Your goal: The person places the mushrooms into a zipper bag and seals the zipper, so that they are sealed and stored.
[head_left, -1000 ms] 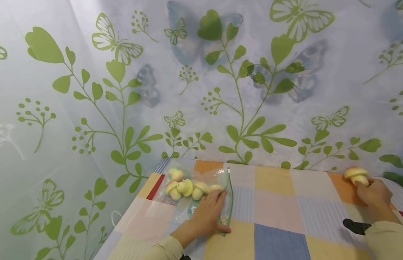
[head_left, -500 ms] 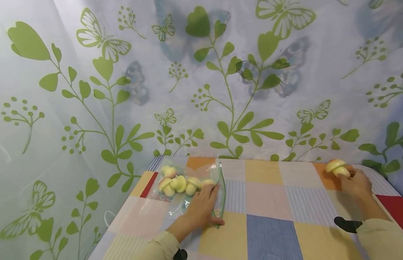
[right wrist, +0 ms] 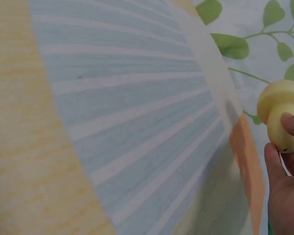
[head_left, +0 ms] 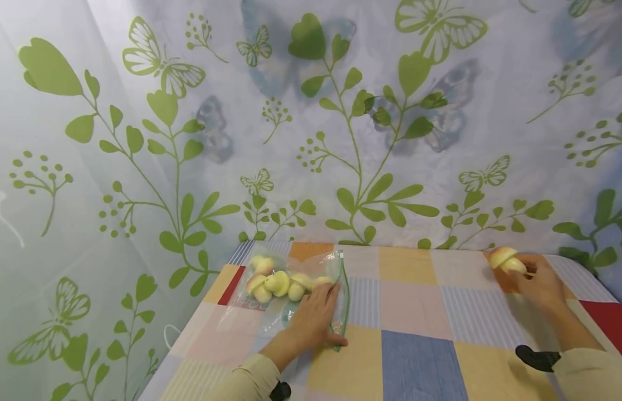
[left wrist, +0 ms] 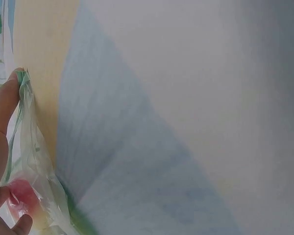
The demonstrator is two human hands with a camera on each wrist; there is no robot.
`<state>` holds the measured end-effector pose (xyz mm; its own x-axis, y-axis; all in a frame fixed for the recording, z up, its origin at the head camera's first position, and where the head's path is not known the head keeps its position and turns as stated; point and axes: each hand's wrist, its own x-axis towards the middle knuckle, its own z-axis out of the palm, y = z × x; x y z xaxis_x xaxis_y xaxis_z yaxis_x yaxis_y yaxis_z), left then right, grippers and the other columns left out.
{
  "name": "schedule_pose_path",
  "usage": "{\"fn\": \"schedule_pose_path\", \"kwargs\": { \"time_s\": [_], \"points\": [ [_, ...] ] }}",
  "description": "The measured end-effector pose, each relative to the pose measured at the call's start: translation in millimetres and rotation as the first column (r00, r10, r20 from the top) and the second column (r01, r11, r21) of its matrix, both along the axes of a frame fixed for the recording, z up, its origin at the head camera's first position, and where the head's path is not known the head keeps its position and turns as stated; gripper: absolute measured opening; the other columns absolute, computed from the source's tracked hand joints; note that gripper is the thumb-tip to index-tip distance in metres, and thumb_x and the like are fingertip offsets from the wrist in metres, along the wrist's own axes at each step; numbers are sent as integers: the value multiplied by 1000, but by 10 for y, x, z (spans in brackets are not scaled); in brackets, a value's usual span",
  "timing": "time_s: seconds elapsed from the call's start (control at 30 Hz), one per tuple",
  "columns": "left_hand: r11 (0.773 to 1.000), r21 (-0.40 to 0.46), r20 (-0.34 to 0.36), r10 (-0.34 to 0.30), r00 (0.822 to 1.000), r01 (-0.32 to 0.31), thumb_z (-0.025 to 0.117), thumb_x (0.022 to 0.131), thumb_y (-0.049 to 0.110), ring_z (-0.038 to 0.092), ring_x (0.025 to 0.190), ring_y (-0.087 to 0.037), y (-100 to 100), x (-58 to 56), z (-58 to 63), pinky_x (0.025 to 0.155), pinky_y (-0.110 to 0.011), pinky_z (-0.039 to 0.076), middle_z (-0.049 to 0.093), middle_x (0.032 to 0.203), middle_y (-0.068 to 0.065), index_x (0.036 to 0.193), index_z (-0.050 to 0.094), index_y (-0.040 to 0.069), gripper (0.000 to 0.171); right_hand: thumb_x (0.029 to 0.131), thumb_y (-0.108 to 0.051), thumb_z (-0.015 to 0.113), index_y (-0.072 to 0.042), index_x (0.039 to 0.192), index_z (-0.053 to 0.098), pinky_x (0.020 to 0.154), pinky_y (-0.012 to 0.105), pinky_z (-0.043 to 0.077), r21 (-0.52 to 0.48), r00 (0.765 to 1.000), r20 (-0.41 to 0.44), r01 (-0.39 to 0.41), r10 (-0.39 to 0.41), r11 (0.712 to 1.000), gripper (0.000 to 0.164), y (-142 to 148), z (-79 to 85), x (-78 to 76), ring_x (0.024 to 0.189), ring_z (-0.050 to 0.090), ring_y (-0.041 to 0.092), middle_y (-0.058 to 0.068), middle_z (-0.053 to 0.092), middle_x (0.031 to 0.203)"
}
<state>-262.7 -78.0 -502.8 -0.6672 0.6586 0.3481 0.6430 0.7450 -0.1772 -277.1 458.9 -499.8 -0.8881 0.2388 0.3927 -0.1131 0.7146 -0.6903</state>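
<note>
In the head view a clear zip bag [head_left: 250, 317] with a green zip edge lies at the left of the table, holding several yellow toy mushrooms [head_left: 277, 283] with pinkish caps. My left hand [head_left: 313, 320] rests on the bag near its mouth, fingers extended and thumb at the zip edge. The left wrist view shows that thumb at the green zip [left wrist: 22, 78] and fingertips beside a red-pink cap [left wrist: 23, 196] under the plastic. On the far right, my right hand [head_left: 541, 284] pinches another toy mushroom [head_left: 506, 260] by its stem, raised over the table.
A patchwork cloth [head_left: 416, 356] covers the table. Behind it hangs a pale curtain [head_left: 300, 150] printed with green leaves and butterflies. A thin white loop of cord [head_left: 170, 336] shows past the left edge of the table.
My right hand has carried its toy mushroom leftward from the far right, over the cloth. The left hand has stayed on the bag. The head view has shifted slightly.
</note>
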Motion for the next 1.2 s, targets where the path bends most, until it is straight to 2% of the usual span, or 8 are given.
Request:
{"fn": "schedule_pose_path", "kwargs": {
  "time_s": [0.07,0.17,0.23,0.3,0.4,0.6,0.93,1.2],
  "points": [
    [1000,3,10,5,1000,-5,77,60,82,46,131,-27,-4,8,5,81,-31,46,42,149,-15,158,33,-3,136,99,-4,66,16,128,54,64,8,41,-2,999,-34,-21,21,1000,38,-43,-1,-4,87,43,-14,37,56,120],
    [1000,9,6,1,1000,-1,78,60,81,47,129,-26,-4,12,5,79,-30,46,43,148,-15,157,34,-3,136,99,-6,66,16,131,53,64,7,41,-8,999,-31,-27,27,1000,40,-95,8,9,86,43,-17,36,57,123],
    [1000,9,-2,0,1000,0,78,60,81,48,129,-26,-2,9,2,78,-30,46,43,147,-14,157,34,-3,136,100,-9,65,16,134,50,63,8,42,-7,1000,-9,-29,29,1000,45,-120,17,25,90,58,0,38,55,126],
    [1000,8,-4,2,1000,-2,78,60,82,47,128,-25,2,3,0,78,-30,45,43,147,-14,157,34,-2,136,102,-14,65,16,138,46,61,10,43,-8,999,25,-34,34,999,50,-140,24,39,98,65,27,40,52,129],
    [1000,6,9,8,1000,-8,77,60,82,47,129,-25,5,-2,0,79,-30,45,43,147,-13,158,33,-2,137,104,-21,63,15,141,43,59,14,45,-5,997,60,-49,49,999,56,-170,25,44,111,54,59,42,48,132],
    [1000,10,37,14,999,-15,77,60,81,47,128,-24,3,-7,0,79,-29,45,42,148,-13,159,32,-2,137,103,-19,65,13,139,46,59,22,52,24,992,65,-113,111,993,52,-227,-40,18,111,57,60,42,51,129],
    [999,46,67,-4,998,1,80,59,78,46,130,-26,1,2,-1,81,-31,46,42,147,-13,158,32,-3,137,105,-23,64,15,137,45,66,20,51,5,977,121,-179,177,984,54,-480,-4,29,115,54,61,42,48,133],
    [1000,26,37,5,999,-6,79,59,80,47,128,-24,4,22,24,80,-29,46,43,145,-12,157,34,-2,135,103,-26,68,10,138,49,79,49,58,9,955,128,-271,268,963,54,-784,37,5,117,56,57,36,52,134]
  ]
}}
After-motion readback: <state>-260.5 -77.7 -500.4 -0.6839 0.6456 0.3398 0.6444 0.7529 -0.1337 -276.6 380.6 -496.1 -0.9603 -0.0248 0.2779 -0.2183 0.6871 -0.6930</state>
